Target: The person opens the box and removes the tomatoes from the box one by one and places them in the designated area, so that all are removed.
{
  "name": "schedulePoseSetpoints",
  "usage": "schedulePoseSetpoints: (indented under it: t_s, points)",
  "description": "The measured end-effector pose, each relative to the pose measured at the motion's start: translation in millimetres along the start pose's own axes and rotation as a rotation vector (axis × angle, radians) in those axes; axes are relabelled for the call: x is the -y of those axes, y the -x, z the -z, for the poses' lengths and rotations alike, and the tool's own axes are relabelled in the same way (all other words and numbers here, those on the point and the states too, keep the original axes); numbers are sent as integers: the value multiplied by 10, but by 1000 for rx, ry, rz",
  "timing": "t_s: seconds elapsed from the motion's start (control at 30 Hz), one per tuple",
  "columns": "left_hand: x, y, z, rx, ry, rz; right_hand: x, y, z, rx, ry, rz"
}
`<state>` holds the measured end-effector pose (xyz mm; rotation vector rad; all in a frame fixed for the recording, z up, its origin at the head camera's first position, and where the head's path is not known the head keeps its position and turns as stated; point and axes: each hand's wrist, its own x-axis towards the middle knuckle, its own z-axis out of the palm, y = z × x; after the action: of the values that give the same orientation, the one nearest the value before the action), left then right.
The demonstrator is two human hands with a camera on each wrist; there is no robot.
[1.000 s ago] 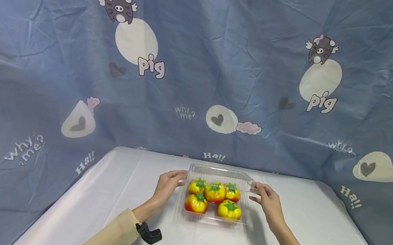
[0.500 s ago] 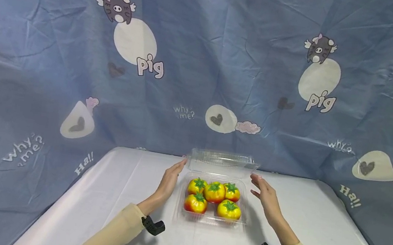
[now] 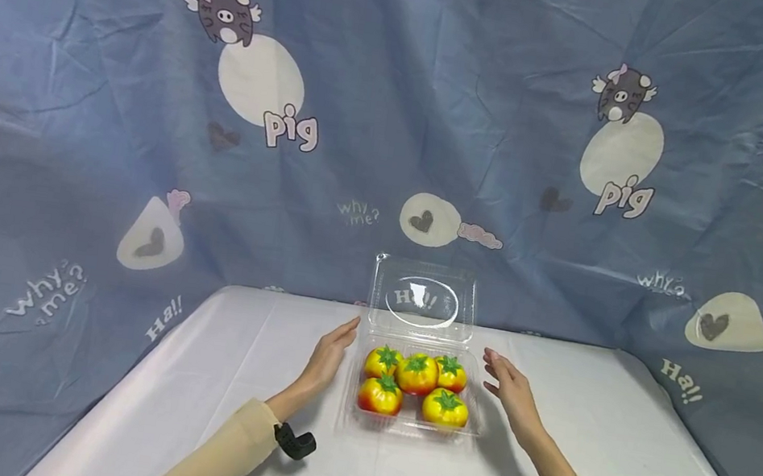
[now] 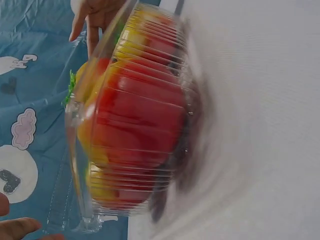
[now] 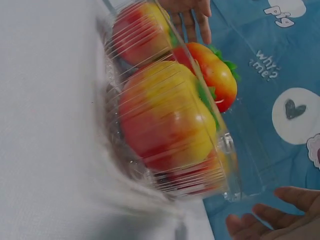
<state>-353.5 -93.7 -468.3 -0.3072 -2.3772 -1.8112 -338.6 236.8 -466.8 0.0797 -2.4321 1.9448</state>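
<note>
We see a white-covered table point(image 3: 222, 378) in front of a blue cartoon-print cloth backdrop point(image 3: 114, 111). Our left hand point(image 3: 328, 354) hovers just left of the clear clamshell box point(image 3: 410, 427), fingers straight and relaxed, holding nothing. The box sits mid-table between both hands, its one lid point(image 3: 422, 299) standing upright at the far edge. Inside lie five tomatoes point(image 3: 418, 373), three far and two near. Our right hand point(image 3: 507, 386) hangs just right of it, fingers spread, empty.
</note>
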Motion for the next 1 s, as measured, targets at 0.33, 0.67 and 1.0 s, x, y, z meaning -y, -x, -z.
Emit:
schedulePoseSetpoints:
  t_s: [0.33,0.67,1.0]
  points:
    - [-204,229,6,4,49,36,-82,45,7,19,-19,-24]
    - [10,200,-62,50,218,94,-109,70,0,12,6,-39]
    - [176,220,-113,-14,237,110,-156,53,-33,10,24,-58]
